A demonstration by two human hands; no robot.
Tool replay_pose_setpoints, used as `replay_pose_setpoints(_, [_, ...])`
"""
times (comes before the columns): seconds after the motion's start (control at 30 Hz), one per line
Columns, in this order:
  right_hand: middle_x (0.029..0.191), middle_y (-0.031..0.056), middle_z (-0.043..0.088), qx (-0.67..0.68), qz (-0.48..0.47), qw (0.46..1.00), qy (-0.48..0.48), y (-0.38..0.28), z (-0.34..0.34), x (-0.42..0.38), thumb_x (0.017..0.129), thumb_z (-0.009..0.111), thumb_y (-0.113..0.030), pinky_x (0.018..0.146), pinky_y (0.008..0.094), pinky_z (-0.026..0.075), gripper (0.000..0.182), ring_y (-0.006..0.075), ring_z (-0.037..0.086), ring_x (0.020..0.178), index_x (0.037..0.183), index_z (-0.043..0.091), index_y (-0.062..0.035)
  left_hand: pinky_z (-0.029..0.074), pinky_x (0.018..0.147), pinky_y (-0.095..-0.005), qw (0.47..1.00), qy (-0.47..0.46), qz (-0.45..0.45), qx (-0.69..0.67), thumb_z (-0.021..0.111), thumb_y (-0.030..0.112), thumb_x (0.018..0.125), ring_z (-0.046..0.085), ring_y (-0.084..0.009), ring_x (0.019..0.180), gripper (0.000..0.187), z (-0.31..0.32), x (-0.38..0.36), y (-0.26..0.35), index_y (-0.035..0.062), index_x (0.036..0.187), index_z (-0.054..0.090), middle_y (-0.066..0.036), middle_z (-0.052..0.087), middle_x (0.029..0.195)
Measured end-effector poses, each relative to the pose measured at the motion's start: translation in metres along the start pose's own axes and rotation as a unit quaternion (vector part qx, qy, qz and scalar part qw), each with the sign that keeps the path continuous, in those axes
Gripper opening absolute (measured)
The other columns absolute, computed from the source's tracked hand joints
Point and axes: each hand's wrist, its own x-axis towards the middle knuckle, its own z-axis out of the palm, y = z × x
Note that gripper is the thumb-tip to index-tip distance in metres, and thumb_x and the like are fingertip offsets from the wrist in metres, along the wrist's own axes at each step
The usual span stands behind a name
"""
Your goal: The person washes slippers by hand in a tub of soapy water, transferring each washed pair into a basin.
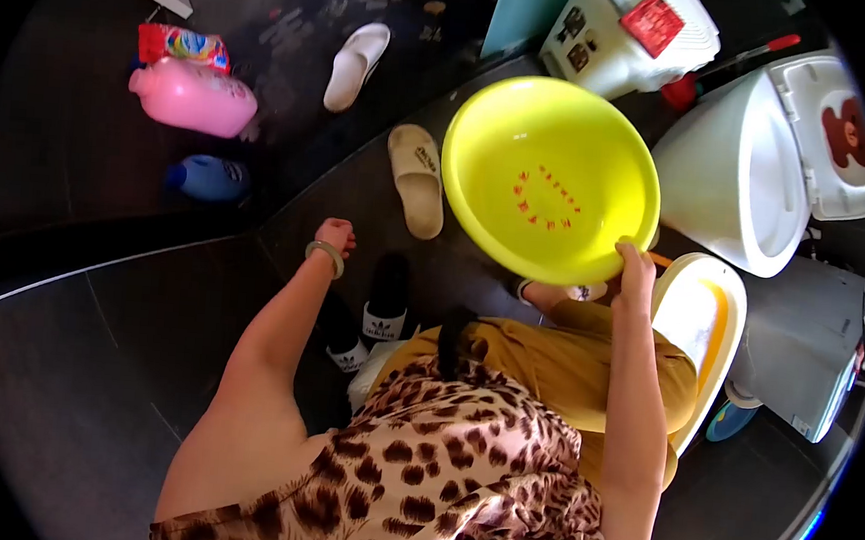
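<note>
My right hand (636, 267) grips the near right rim of a large yellow basin (496, 154), thumb over the edge. The basin is tilted so its inside faces me, with red lettering on its bottom and nothing else in it. My left hand (336, 235), with a bangle (325, 257) at the wrist, hangs to the left, apart from the basin. Its fingers are curled in and I see nothing in them. Nearest to it are a beige slipper (418, 184) and a pair of black slides (387, 302) on the dark floor.
At the left lie a pink bottle (194, 100), a red packet (182, 47) and a blue bottle (210, 177). Another slipper (356, 66) is farther back. On the right stand a white toilet (716, 159), a white-yellow tub (735, 291), a grey bin (793, 345) and a white container (594, 46).
</note>
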Motion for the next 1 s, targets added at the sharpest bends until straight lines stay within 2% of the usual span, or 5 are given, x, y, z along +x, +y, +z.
replay_pose_setpoints(0.07, [0.090, 0.0097, 0.057, 0.029, 0.100, 0.991, -0.085, 0.013, 0.007, 0.001, 0.084, 0.054, -0.023, 0.065, 0.0295, 0.046, 0.031, 0.0209, 0.057, 0.080, 0.104, 0.049, 0.0001, 0.044, 0.052, -0.0305, 0.998, 0.028, -0.007, 0.051, 0.059, 0.020, 0.079, 0.058, -0.0150, 0.066, 0.022, -0.013, 0.000, -0.020, 0.0120, 0.099, 0.054, -0.004, 0.059, 0.080])
replay_pose_setpoints(0.2, [0.111, 0.0105, 0.055, -0.316, 0.151, 0.926, -0.144, 0.012, 0.006, -0.006, 0.086, 0.050, -0.029, 0.069, 0.0290, 0.046, 0.055, 0.0166, 0.057, 0.091, 0.133, 0.033, -0.0061, 0.048, 0.059, -0.0330, 0.978, -0.009, -0.010, 0.208, 0.060, 0.017, 0.077, 0.060, -0.0189, 0.071, 0.024, -0.006, -0.013, -0.062, 0.0098, 0.100, 0.057, -0.008, 0.060, 0.078])
replay_pose_setpoints(0.53, [0.108, 0.0070, 0.059, -0.227, 0.019, 0.954, -0.195, -0.016, 0.010, -0.015, 0.085, 0.050, -0.024, 0.071, 0.0226, 0.043, 0.044, 0.0131, 0.056, 0.095, 0.123, 0.045, -0.0023, 0.043, 0.089, -0.0405, 0.837, -0.208, 0.071, 0.501, 0.068, 0.021, 0.075, 0.047, -0.0333, 0.107, 0.059, -0.002, -0.086, -0.115, 0.0170, 0.126, 0.038, -0.019, 0.040, 0.122])
replay_pose_setpoints(0.7, [0.104, 0.0058, 0.060, -0.198, 0.046, 0.963, -0.179, -0.013, 0.005, -0.028, 0.087, 0.049, -0.019, 0.068, 0.0225, 0.044, 0.035, 0.0122, 0.057, 0.088, 0.119, 0.049, -0.0028, 0.043, 0.086, -0.0407, 0.912, -0.135, 0.065, 0.381, 0.073, 0.011, 0.064, 0.050, -0.0360, 0.103, 0.068, -0.004, -0.077, -0.161, 0.0206, 0.121, 0.038, -0.020, 0.048, 0.111])
replay_pose_setpoints(1.0, [0.099, 0.0077, 0.061, -0.157, 0.017, 0.973, -0.169, -0.019, 0.009, -0.051, 0.087, 0.048, -0.018, 0.067, 0.0234, 0.048, 0.034, 0.0130, 0.059, 0.083, 0.116, 0.051, -0.0007, 0.045, 0.077, -0.0420, 0.885, -0.040, 0.141, 0.442, 0.066, 0.014, 0.069, 0.053, -0.0372, 0.087, 0.049, -0.025, -0.035, -0.248, 0.0107, 0.108, 0.037, -0.019, 0.055, 0.096])
